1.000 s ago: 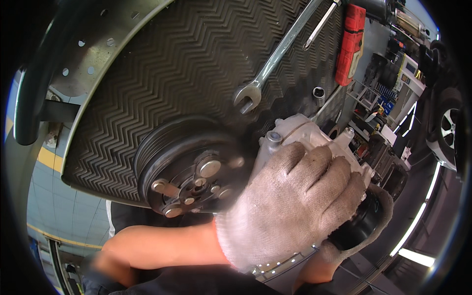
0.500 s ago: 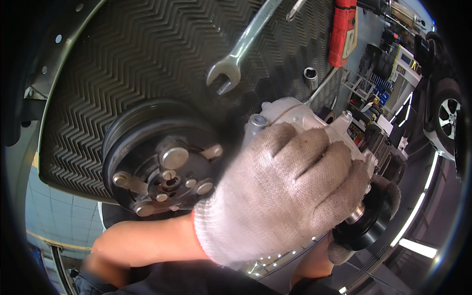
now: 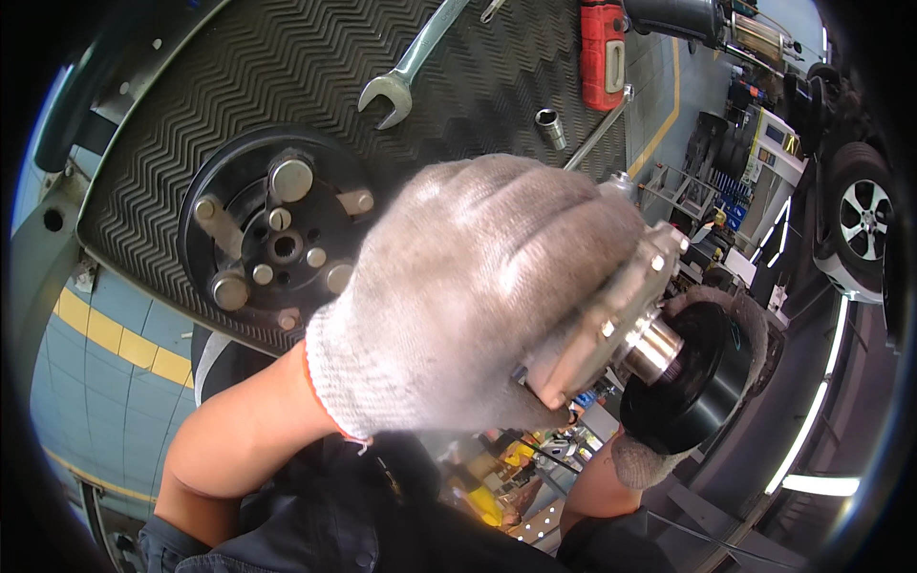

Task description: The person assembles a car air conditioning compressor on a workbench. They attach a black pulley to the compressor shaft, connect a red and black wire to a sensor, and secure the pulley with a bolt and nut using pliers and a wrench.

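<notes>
My left hand (image 3: 478,286), in a pale knitted glove, is wrapped around a silver cast-metal housing (image 3: 611,320), hiding much of it. A bright metal shaft collar (image 3: 651,350) sticks out of the housing's bolted flange. At the collar's end is a black round part (image 3: 693,382), shaped like a pulley. My right hand (image 3: 642,465), also gloved, grips that part from behind, and only its edges show. The collar reaches into the black part's middle; how deep, I cannot tell. Left of my left hand lies a black clutch plate (image 3: 298,272) with round metal rivets.
A ridged dark rubber mat (image 3: 296,72) covers the bench. On it lie an open-ended wrench (image 3: 392,95), a socket (image 3: 550,127), a metal rod (image 3: 597,132) and a red-handled tool (image 3: 603,57). A car wheel (image 3: 863,215) stands off to the right.
Both hands have moved somewhat left in view with the housing and black part. The housing is tilted so its flange and collar show more. The view has shifted, moving the bench items up and left.
</notes>
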The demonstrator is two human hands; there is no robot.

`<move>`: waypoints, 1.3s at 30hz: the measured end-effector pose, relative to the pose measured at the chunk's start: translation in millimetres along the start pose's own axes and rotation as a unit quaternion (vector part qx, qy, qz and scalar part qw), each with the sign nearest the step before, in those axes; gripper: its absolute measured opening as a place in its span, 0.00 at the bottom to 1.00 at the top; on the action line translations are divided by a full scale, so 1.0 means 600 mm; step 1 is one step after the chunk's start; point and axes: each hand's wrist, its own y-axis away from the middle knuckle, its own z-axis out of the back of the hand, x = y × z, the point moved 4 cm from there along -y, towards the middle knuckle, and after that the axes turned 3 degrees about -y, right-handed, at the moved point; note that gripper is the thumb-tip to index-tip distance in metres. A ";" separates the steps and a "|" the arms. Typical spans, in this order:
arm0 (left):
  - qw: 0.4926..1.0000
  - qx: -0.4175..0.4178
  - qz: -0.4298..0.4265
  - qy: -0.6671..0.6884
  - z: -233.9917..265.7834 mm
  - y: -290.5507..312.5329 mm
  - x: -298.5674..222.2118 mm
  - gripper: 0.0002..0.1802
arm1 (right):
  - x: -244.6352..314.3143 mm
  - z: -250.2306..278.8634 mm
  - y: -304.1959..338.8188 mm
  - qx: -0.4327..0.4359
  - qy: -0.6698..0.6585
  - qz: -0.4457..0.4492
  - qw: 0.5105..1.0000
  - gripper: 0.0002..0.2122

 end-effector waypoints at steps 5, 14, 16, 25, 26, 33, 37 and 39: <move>0.997 0.011 -0.009 -0.077 0.017 -0.003 -0.015 0.52 | -0.012 -0.001 0.001 0.009 -0.131 0.058 0.990 0.58; 0.995 -0.088 -0.009 -0.055 -0.019 0.004 0.003 0.34 | 0.025 -0.026 0.016 0.006 -0.083 0.050 0.995 0.57; 0.994 -0.089 0.002 -0.068 -0.025 0.009 0.004 0.28 | 0.030 -0.033 0.028 -0.026 -0.149 -0.118 0.981 0.61; 0.991 -0.123 0.027 -0.055 -0.031 0.006 0.006 0.20 | 0.038 -0.049 0.030 -0.087 -0.051 -0.069 0.992 0.65; 0.991 -0.117 0.034 -0.060 -0.032 0.008 0.006 0.19 | 0.035 -0.051 0.027 -0.072 -0.073 -0.065 0.993 0.64; 0.987 -0.129 0.031 -0.094 -0.039 0.006 0.008 0.15 | 0.015 -0.044 0.010 -0.103 0.047 0.006 0.994 0.54; 0.987 -0.130 0.029 -0.093 -0.041 0.006 0.010 0.14 | 0.012 -0.037 0.017 -0.127 0.051 -0.022 0.990 0.50; 0.988 -0.126 0.029 -0.088 -0.041 0.008 0.009 0.15 | 0.015 -0.036 0.020 -0.127 0.048 -0.032 0.990 0.48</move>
